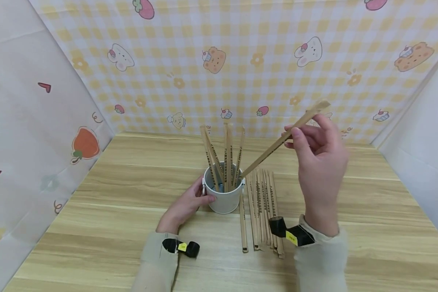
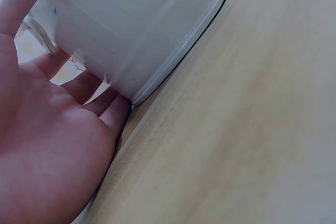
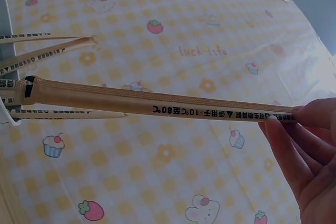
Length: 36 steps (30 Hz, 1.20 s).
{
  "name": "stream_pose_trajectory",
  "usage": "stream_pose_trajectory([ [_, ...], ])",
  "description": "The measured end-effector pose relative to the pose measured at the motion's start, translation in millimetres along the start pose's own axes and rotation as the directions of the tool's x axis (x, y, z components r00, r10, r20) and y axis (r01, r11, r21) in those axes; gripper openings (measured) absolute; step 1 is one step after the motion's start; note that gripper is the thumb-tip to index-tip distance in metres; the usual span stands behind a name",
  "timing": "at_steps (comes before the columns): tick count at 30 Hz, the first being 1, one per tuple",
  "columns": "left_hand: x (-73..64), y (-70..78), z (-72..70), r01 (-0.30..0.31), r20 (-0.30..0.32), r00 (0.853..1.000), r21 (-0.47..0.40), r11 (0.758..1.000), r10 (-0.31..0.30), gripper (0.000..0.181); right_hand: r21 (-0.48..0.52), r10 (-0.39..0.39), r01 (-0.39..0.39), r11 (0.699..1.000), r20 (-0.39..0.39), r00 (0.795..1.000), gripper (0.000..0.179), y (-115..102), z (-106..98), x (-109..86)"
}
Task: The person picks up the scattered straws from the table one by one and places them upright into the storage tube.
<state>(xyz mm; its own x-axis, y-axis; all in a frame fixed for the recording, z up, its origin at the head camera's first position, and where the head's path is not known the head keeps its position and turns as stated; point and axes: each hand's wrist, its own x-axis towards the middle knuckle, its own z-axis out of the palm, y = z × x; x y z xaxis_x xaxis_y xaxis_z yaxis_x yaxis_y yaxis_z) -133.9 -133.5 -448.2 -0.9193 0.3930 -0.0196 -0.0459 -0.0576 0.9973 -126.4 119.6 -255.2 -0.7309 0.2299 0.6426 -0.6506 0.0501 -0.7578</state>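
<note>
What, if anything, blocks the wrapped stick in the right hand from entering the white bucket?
Nothing visible: the held stick slants down to the rim of the white bucket. Sticks inside stand close by, with gaps between.

Around the bucket point(image 1: 224, 203), your left grip point(image 1: 187, 204) bars left, a slanting straw point(image 1: 272, 149) right, leaning straws point(image 1: 226, 156) the top; you've room over the far-left desk point(image 1: 138, 166).
</note>
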Motion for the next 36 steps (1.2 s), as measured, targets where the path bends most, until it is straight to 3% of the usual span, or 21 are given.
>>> stream_pose_trajectory([
  [11, 0.0, 0.8, 0.8, 0.002, 0.000, 1.000, -0.018, 1.000, -0.002, 0.079, -0.126, 0.054, -0.041, 0.991, 0.107, 0.993, 0.034, 18, 13, -5.1],
  [21, -0.1, -1.9, -0.1, 0.001, -0.004, 1.000, -0.022, 1.000, -0.001, 0.078, -0.197, 0.131, -0.096, 0.976, 0.177, 0.975, 0.036, 67, 15, -6.9],
  [36, 0.4, -2.4, -1.0, -0.010, -0.002, 1.000, -0.011, 1.000, 0.010, 0.079, -0.375, 0.179, -0.066, 0.925, 0.276, 0.944, 0.036, 90, 32, -17.2],
])
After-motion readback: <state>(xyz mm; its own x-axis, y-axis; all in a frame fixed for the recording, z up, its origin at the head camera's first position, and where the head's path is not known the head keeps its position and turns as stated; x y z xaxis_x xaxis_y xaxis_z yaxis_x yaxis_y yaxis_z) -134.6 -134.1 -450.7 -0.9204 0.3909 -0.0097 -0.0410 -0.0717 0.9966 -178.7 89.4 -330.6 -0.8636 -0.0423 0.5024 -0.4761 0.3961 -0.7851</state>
